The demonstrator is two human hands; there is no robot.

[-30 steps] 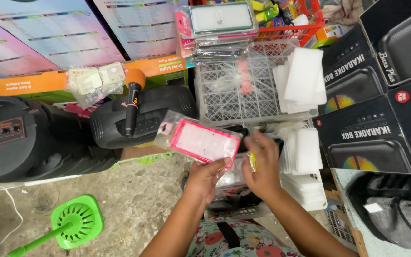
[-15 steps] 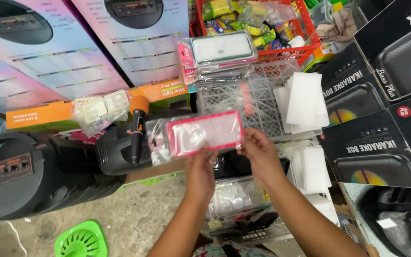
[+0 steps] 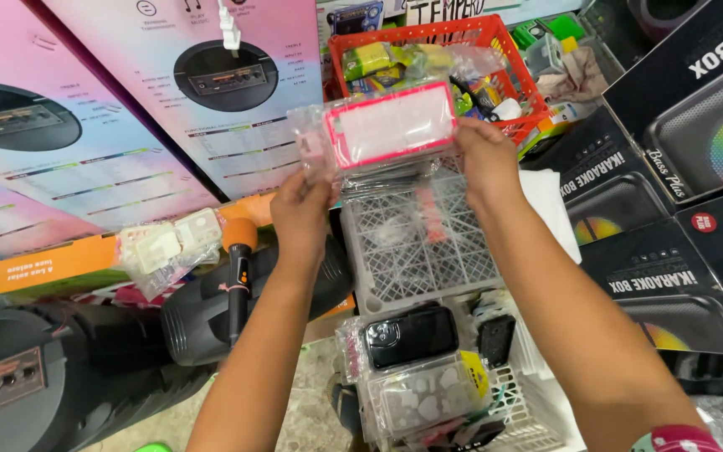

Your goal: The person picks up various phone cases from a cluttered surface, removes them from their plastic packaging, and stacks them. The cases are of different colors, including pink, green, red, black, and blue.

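Both of my hands are closed on one pink phone case (image 3: 391, 125) sealed in a clear plastic sleeve: my left hand (image 3: 301, 213) pinches its left end, fingers together on the loose plastic there, and my right hand (image 3: 485, 155) grips the right end with the thumb in front and the fingers behind. It hangs level between them, raised above everything else. I judge it light and fairly stiff in the frame, but the sleeve looks slick and crinkly, so the firmer hold is on the case's hard edge at each end, not on the flapping plastic by my left fingers.

Nearest me, below my wrists, lies a heap of more bagged cases: a black case (image 3: 409, 335) on top and a clear patterned one (image 3: 428, 393) under it, resting in a white basket (image 3: 537, 402). Further out, right under the held case, sits a grey plastic crate (image 3: 416, 251) with a lattice top. Left of my left forearm a microphone (image 3: 238, 268) with an orange head leans on a black speaker (image 3: 202, 314), and a bag of white plugs (image 3: 165, 247) lies beyond it. Past my fingertips stands a red basket (image 3: 508, 59) crammed with small packets. Big printed boxes (image 3: 211, 92) wall in the far left, black boxes (image 3: 671, 209) the right, leaving little room to swing either elbow wide.
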